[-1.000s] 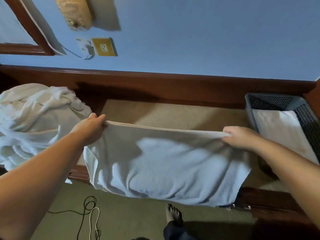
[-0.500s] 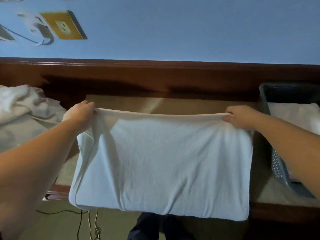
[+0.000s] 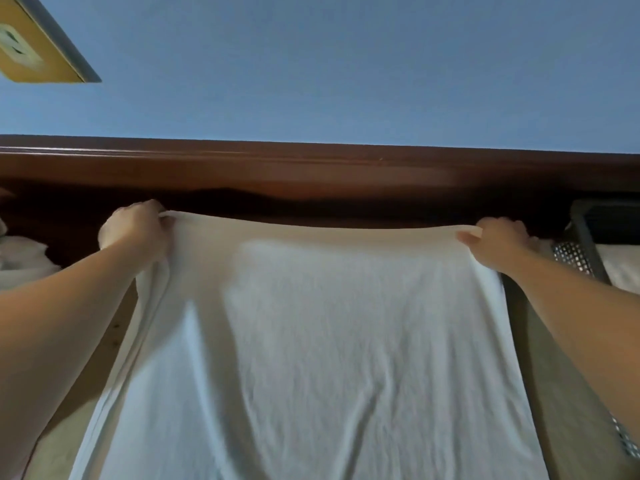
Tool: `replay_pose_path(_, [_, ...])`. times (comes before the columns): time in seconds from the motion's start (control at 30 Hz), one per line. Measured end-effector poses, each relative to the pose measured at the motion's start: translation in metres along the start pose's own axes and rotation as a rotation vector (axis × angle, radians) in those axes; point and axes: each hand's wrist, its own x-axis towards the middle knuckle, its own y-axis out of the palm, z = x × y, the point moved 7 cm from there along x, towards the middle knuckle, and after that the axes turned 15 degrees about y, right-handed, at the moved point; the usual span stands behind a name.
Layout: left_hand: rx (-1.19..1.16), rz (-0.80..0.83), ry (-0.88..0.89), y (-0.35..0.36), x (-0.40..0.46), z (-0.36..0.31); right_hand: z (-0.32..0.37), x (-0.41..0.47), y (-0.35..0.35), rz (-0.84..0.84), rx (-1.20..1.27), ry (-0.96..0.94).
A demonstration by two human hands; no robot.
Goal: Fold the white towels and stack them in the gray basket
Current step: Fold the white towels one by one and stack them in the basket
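Towel (image 3: 322,341), white and creased, is stretched flat across the middle of the view, its far edge held up near the dark wooden rail (image 3: 311,171). Left hand (image 3: 136,230) pinches the far left corner with curled fingers; right hand (image 3: 495,242) pinches the far right corner likewise. Gray basket (image 3: 585,247) sits at far right (a folded towel (image 3: 623,271) inside), just beside the right hand. Unfolded towels (image 3: 20,258) lie far left, a wall socket (image 3: 31,43) above them.
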Motion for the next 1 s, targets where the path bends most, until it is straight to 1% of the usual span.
replay_pose_path(0.1, [-0.028,-0.054,-0.028,0.011,0.02,0.004,0.001,0.018,0.007,-0.03,0.09,0.064])
replay_pose_path(0.17, [-0.078,-0.082,-0.056,0.02,0.031,0.007,0.004,0.03,0.019,0.015,0.133,0.123])
replay_pose_path(0.23, [-0.15,-0.084,-0.09,0.032,0.038,0.012,0.0,0.034,0.033,0.051,0.244,0.241])
replay_pose_path(0.27, [-0.205,-0.087,-0.106,0.038,0.04,0.015,-0.004,0.03,0.035,0.038,0.328,0.325])
replay_pose_path(0.33, [-0.351,-0.1,-0.192,0.049,0.034,0.025,-0.005,0.003,0.029,-0.086,0.476,0.456])
replay_pose_path(0.37, [-0.446,-0.108,-0.263,0.055,0.029,0.032,-0.001,-0.015,0.024,-0.177,0.521,0.482])
replay_pose_path(0.4, [-0.556,-0.114,-0.34,0.059,0.022,0.038,0.009,-0.037,0.018,-0.271,0.556,0.452])
replay_pose_path(0.43, [-0.677,-0.119,-0.406,0.065,0.017,0.043,0.026,-0.06,0.015,-0.338,0.583,0.371])
replay_pose_path(0.47, [-0.799,-0.114,-0.453,0.07,0.013,0.048,0.048,-0.084,0.017,-0.362,0.599,0.265])
replay_pose_path(0.5, [-0.903,-0.104,-0.477,0.071,0.012,0.05,0.073,-0.102,0.028,-0.331,0.609,0.152])
replay_pose_path(0.53, [-0.96,-0.074,-0.474,0.072,0.012,0.053,0.099,-0.119,0.041,-0.264,0.588,0.073])
replay_pose_path(0.6, [-0.967,-0.036,-0.391,0.065,0.017,0.057,0.139,-0.141,0.074,-0.116,0.458,0.009])
replay_pose_path(0.63, [-0.948,-0.047,-0.354,0.061,0.021,0.061,0.15,-0.146,0.087,-0.093,0.375,0.009])
replay_pose_path(0.73, [-0.831,-0.114,-0.311,0.05,0.032,0.071,0.156,-0.144,0.101,-0.135,0.288,0.02])
replay_pose_path(0.8, [-0.842,-0.128,-0.34,0.058,0.036,0.075,0.155,-0.141,0.103,-0.144,0.273,0.027])
replay_pose_path(0.9, [-0.836,-0.075,-0.391,0.069,0.033,0.08,0.157,-0.141,0.103,-0.151,0.261,0.03])
replay_pose_path(1.0, [-0.872,0.053,-0.425,0.08,0.023,0.09,0.158,-0.142,0.103,-0.166,0.277,0.027])
